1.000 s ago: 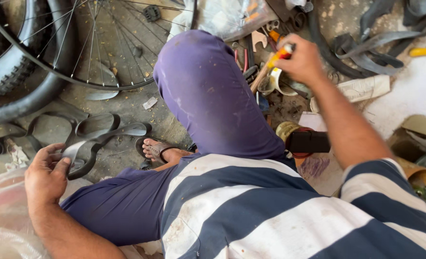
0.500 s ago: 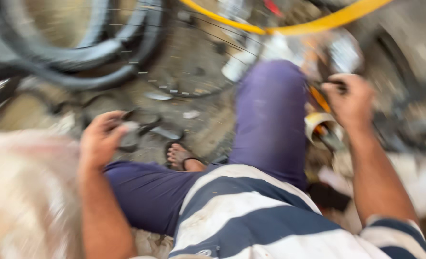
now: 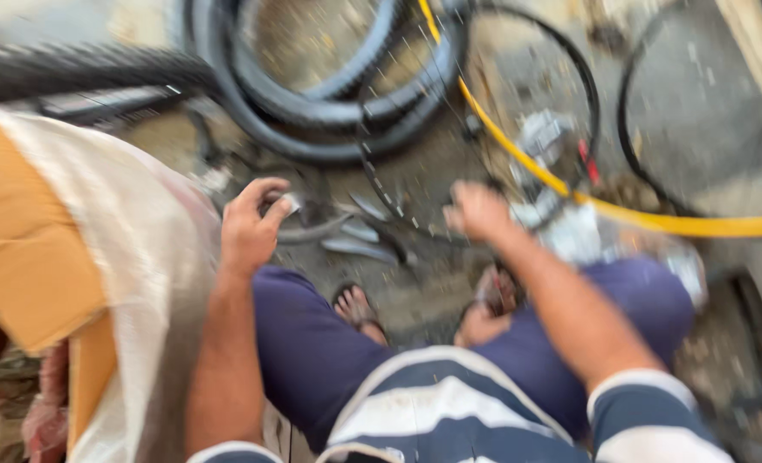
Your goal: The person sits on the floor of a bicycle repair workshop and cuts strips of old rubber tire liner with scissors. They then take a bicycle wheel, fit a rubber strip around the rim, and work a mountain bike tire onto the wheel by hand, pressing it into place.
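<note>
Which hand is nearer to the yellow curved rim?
Right. The right hand is just beside the yellow rim, on its left; the left hand is much further left.

Gritty concrete floor point(image 3: 415, 296): black tyres point(image 3: 312, 129) heaped at the far side, a yellow rim point(image 3: 655, 221) lying right.
</note>
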